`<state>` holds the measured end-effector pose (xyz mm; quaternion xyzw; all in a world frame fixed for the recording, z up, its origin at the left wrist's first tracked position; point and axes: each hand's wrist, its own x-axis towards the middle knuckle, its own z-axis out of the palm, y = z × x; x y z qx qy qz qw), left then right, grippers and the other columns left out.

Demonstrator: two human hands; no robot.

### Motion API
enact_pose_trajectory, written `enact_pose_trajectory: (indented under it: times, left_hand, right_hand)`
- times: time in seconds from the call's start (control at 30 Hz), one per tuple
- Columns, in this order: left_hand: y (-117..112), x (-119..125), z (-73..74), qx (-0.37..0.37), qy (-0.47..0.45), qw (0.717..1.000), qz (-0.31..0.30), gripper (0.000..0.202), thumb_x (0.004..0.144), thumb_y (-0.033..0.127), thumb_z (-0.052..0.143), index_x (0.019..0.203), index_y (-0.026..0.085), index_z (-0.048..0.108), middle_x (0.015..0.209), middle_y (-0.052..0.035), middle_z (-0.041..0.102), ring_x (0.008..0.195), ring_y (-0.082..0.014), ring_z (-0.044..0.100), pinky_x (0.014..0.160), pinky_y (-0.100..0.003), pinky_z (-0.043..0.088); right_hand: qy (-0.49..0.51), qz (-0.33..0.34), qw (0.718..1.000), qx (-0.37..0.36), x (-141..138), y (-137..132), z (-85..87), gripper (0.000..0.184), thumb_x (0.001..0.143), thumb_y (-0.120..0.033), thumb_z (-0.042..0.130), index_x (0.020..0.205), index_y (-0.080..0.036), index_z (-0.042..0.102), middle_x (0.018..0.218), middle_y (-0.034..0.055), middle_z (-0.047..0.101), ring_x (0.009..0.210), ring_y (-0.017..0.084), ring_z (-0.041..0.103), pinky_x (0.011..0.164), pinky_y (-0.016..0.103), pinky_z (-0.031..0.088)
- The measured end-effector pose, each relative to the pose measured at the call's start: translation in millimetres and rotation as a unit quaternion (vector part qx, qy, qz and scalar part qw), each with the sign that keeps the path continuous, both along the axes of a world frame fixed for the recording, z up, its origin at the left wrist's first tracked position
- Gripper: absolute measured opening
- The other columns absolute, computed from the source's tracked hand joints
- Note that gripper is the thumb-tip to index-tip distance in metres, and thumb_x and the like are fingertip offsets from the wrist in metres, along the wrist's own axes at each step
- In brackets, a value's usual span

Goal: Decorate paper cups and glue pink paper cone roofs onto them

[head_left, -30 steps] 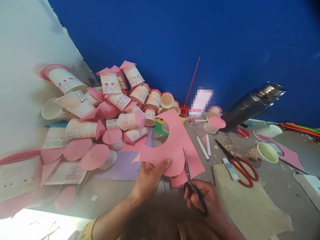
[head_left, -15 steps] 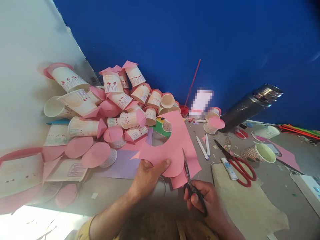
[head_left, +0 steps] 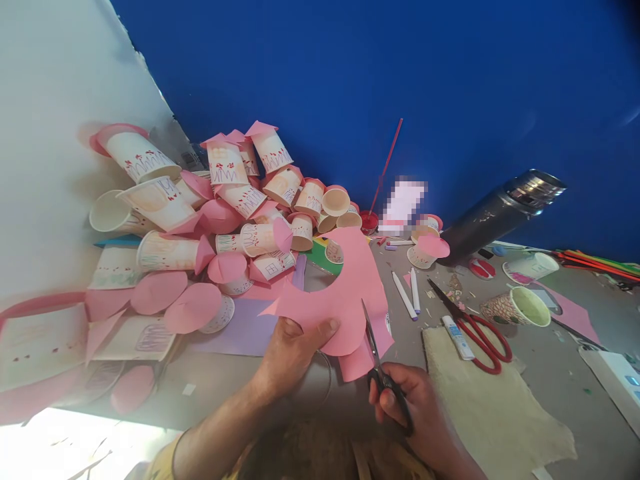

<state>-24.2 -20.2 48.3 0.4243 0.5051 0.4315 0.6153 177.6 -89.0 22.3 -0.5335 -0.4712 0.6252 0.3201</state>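
Head view: left hand [head_left: 295,353] pinches pink paper [head_left: 345,303]; right hand [head_left: 407,400] grips black scissors [head_left: 379,368], blades at the paper's cut edge.

Cups [head_left: 170,253] lie left of the paper [head_left: 347,290]; markers [head_left: 404,295] right; tube [head_left: 457,338] on cloth [head_left: 500,417].

1. A dark flask [head_left: 493,220] with shiny metallic top is noted before a blue wall [head_left: 320,73].
2. Red-handled scissors [head_left: 463,317] are seen laid partly over pale cloth [head_left: 493,400]; a white-and-blue tube [head_left: 457,338] is placed just beside.
3. Two white markers [head_left: 404,295] are grouped nearby.
4. A green interior is shown by a patterned cup [head_left: 515,307].
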Motion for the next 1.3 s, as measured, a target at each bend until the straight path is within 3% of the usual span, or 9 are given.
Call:
enact_pose_trajectory:
  times: [0.27,0.43,0.7,1.1,1.3]
  left_hand:
    - [-3,0,-6.5,-0.011,-0.007,1.000,-0.008,0.031,0.083,0.045,0.074,0.087,0.014,0.079,0.096,-0.0109,0.080,0.099,-0.0307,0.071,0.093,-0.041,0.056]
    - [-1,-2,-2.8,0.003,-0.008,1.000,-0.003,0.030,0.082,0.042,0.076,0.095,0.015,0.079,0.094,-0.0096,0.080,0.100,-0.0299,0.071,0.091,-0.039,0.056]
    - [2,-7,-3.5,0.005,0.010,1.000,0.006,0.028,0.074,0.045,0.081,0.075,0.018,0.076,0.071,-0.0057,0.075,0.083,-0.0295,0.071,0.078,-0.040,0.059]
    - [4,-9,-3.4,0.008,0.004,1.000,0.002,0.024,0.072,0.041,0.082,0.070,0.018,0.074,0.069,-0.0050,0.073,0.081,-0.0294,0.070,0.077,-0.040,0.058]
    - [5,-10,-2.9,0.013,0.018,1.000,-0.007,0.026,0.072,0.039,0.083,0.083,0.017,0.077,0.080,-0.0066,0.077,0.081,-0.0271,0.069,0.076,-0.037,0.058]
  right_hand:
    - [0.004,-0.004,1.000,-0.006,1,-1,-2.9,0.072,0.068,-0.088,0.065,0.065,-0.017,0.059,0.051,0.0003,0.052,0.047,0.010,0.039,0.047,0.023,0.031]
    - [0.004,-0.007,1.000,-0.017,0,-1,-1.2,0.072,0.068,-0.088,0.066,0.064,-0.017,0.058,0.050,-0.0008,0.050,0.047,0.008,0.037,0.046,0.022,0.029]
    - [-0.004,0.000,1.000,-0.021,-2,1,1.2,0.073,0.065,-0.090,0.066,0.063,-0.017,0.058,0.049,-0.0014,0.050,0.047,0.009,0.038,0.047,0.023,0.031]
    - [0.010,0.003,0.999,-0.046,1,-1,-2.5,0.071,0.065,-0.087,0.069,0.064,-0.017,0.059,0.050,-0.0013,0.051,0.047,0.009,0.038,0.047,0.022,0.032]
    - [0.001,0.029,0.999,-0.020,8,-1,-4.0,0.066,0.073,-0.082,0.068,0.069,-0.016,0.063,0.055,0.0012,0.057,0.050,0.010,0.045,0.049,0.022,0.036]
